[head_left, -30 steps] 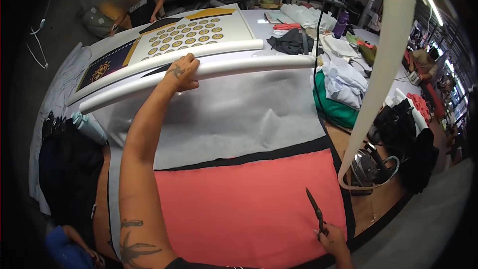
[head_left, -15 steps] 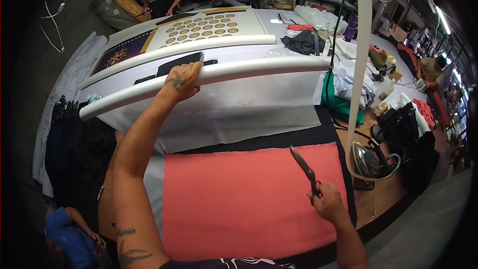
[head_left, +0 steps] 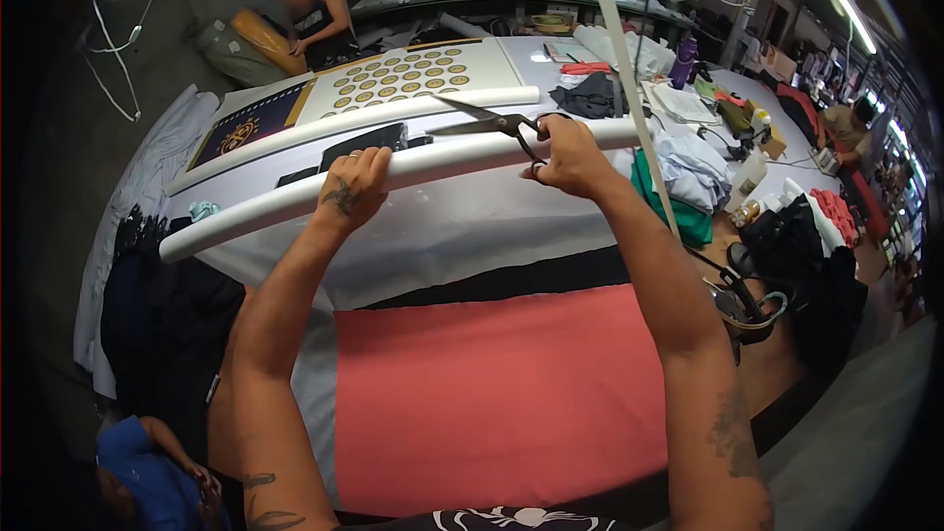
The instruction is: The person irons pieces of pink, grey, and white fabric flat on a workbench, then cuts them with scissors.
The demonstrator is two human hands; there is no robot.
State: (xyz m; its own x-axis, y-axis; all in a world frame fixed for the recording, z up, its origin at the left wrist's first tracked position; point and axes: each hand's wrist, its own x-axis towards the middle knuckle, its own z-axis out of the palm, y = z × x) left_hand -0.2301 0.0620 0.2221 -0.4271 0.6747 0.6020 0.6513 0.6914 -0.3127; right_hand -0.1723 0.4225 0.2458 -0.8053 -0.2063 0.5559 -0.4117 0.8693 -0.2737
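My left hand is closed over the long white roll, left of its middle. In my right hand is a pair of scissors, blades spread and pointing left, above the roll's right half. From the roll a thin whitish sheet hangs toward me. Nearer my body lies a coral-red fabric piece, partly covered by my right forearm. A strip of black fabric shows beyond its far edge.
Behind the roll lie another white roll and a sheet printed with round emblems. At right are an iron, a bottle and piled clothes. One person stands across the table; another in blue is lower left.
My right hand has lifted the scissors from over the coral fabric up to the roll, and their blades have opened. My left hand still grips the roll. The view has shifted slightly.
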